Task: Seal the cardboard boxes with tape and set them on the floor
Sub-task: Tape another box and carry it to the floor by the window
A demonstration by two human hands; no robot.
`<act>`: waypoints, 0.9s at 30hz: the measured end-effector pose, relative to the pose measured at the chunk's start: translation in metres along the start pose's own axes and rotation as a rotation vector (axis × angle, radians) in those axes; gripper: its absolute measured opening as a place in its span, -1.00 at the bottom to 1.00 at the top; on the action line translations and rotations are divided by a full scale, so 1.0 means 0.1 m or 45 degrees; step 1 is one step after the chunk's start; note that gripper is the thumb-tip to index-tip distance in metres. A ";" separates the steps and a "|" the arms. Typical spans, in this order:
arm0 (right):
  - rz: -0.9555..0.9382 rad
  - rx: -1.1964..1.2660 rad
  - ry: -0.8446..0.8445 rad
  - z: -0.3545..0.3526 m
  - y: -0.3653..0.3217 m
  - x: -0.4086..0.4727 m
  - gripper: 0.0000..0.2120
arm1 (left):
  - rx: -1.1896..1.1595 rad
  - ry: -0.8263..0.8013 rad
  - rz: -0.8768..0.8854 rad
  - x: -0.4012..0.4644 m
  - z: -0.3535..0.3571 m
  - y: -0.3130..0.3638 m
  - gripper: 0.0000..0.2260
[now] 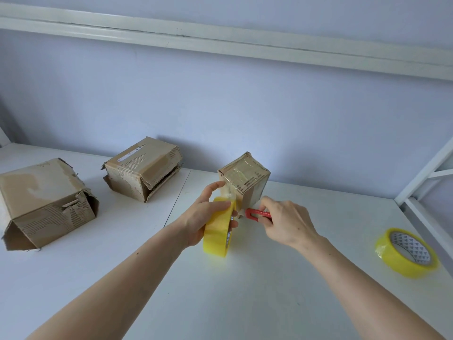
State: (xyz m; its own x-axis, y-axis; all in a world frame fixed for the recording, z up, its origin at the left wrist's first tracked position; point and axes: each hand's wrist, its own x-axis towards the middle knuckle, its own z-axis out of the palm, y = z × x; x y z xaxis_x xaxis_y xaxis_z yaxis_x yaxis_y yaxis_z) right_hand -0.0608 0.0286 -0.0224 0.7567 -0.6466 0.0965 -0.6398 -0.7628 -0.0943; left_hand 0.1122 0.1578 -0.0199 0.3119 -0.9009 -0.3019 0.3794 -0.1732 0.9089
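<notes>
Hands: L [208, 214] gripping upright tape roll [218, 231], R [284, 222] pinching red cutter [257, 214] pointing left.

Just beyond the hands, the small cardboard box [244, 179] is matt brown, its top and near face glossy under clear tape. The roll of tape [219, 228] gripped in the left hand [208, 214] is shiny translucent yellow plastic film. The cutter [257, 214] pinched in the right hand [284, 223] looks like smooth red plastic. Right of that hand, a second tape roll [407, 252] has the same glossy yellow film round a printed card core. Left of the hands, two worn boxes [46, 202] [143, 168] show rough, torn corrugated cardboard. The tabletop [220, 303] is smooth white with a faint sheen
</notes>
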 end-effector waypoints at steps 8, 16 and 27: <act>0.126 0.101 0.271 0.16 0.13 0.06 -0.76 | 0.000 0.006 -0.016 -0.03 0.00 0.03 -0.57; -0.047 0.241 0.231 -0.06 -0.41 0.65 -0.47 | -0.020 -0.021 -0.040 -0.05 0.02 0.01 -0.68; -0.239 0.087 0.072 -0.12 -0.31 0.90 -0.42 | -0.082 -0.108 -0.044 -0.11 -0.10 0.07 -0.95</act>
State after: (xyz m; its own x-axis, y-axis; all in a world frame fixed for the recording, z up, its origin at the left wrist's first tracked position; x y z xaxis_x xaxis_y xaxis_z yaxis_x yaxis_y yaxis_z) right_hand 0.0252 -0.0060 0.0015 0.8518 -0.4943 0.1737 -0.4763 -0.8687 -0.1363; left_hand 0.1201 0.1707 -0.0134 0.2237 -0.9257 -0.3049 0.4445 -0.1815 0.8772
